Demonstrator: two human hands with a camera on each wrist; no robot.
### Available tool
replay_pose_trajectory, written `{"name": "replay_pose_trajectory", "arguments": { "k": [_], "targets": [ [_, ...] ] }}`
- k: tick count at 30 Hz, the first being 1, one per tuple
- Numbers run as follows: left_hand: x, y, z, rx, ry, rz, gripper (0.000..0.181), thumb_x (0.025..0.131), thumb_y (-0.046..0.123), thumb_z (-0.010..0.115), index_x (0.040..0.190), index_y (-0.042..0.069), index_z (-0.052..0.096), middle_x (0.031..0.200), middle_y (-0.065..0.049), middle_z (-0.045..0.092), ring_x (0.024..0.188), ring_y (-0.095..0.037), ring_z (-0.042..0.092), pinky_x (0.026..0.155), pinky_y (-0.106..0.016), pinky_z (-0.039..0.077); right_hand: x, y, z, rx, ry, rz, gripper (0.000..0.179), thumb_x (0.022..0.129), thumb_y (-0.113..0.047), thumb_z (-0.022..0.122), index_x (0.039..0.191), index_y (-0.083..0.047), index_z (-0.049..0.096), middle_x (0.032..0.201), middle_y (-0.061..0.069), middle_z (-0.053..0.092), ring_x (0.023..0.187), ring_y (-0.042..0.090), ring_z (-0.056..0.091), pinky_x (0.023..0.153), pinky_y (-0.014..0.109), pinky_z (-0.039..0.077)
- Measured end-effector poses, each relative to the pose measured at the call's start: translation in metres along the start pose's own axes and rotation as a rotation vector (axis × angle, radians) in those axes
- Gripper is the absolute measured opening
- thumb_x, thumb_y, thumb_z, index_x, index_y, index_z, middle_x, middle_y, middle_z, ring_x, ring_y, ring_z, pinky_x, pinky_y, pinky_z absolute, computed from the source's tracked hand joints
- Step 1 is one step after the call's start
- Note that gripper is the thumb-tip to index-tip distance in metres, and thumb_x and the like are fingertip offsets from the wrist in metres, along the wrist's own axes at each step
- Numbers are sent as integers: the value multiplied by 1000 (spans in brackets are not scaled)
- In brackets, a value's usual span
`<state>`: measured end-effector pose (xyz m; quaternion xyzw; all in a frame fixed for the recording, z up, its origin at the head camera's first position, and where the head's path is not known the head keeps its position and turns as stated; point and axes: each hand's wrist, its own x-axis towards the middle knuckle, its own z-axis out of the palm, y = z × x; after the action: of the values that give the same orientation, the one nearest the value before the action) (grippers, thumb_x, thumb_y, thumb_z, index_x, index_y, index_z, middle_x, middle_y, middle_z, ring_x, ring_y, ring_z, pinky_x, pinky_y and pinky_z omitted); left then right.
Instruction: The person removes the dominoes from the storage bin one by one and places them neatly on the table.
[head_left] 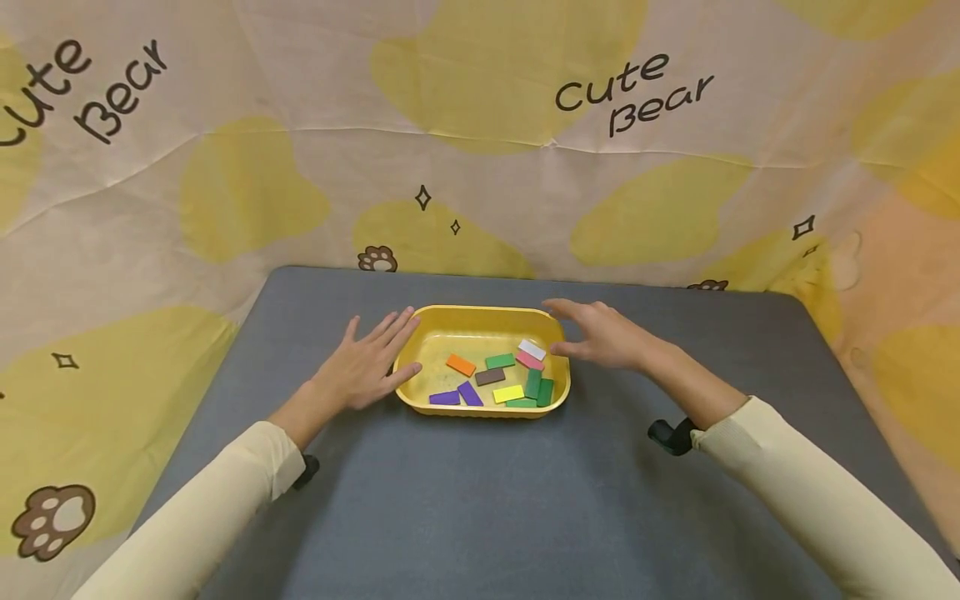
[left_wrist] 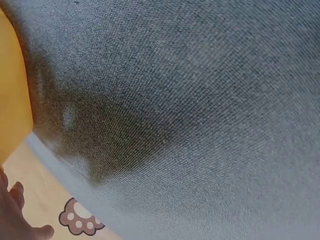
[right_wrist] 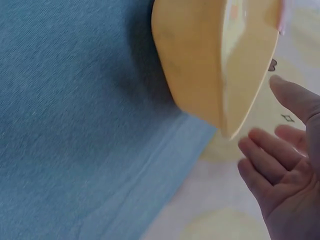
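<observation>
A yellow plastic tub [head_left: 482, 312] stands on the table between both hands, with small flat rectangular blocks lying loose inside. Among them are an orange block [head_left: 461, 365], a brown block [head_left: 491, 377], a yellow block [head_left: 508, 394], a white block [head_left: 532, 350], a pink block [head_left: 529, 361], two purple ones [head_left: 470, 393] and several green ones [head_left: 500, 361]. My left hand [head_left: 363, 368] is at the tub's left end, fingers extended, thumb over the rim. At the right end, my right hand [head_left: 606, 337] has thumb and fingers apart, holding nothing; the right wrist view shows its palm facing the tub [right_wrist: 192, 60].
The table [head_left: 480, 500] has a dark grey-blue cloth surface. Behind it hangs a printed curtain [head_left: 480, 100] with yellow patches and lettering, reaching round both sides. A dark strap piece [head_left: 671, 437] shows at the right wrist, another [head_left: 307, 472] at the left.
</observation>
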<state>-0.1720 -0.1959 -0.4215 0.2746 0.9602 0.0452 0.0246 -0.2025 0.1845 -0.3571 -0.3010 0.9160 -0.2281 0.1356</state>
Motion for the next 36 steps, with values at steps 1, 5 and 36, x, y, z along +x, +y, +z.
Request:
{"name": "replay_pose_trajectory", "arguments": {
  "k": [1,5,36],
  "targets": [
    [0,0,0,-3,-3,-1,78,102,57,37,161,12,15,166,-7,13,150,-30,22,112,-70,9,2,-1,1,19,-21,-7,70,90,-23,76,148,0,43,139,22,57,125,35,57,99,53,47],
    [0,1,1,-8,-2,-4,77,102,56,38,161,11,15,166,-8,13,150,-31,22,112,-70,10,12,-6,5,88,-128,-26,65,89,-14,75,144,4,46,132,24,61,124,35,59,98,51,48],
    [-1,2,-2,-3,-44,-24,79,102,58,35,161,11,10,167,-6,8,151,-28,19,113,-66,18,72,-35,16,-51,-598,208,58,84,-4,73,139,-2,55,121,15,62,102,24,60,87,33,53]
  ]
}}
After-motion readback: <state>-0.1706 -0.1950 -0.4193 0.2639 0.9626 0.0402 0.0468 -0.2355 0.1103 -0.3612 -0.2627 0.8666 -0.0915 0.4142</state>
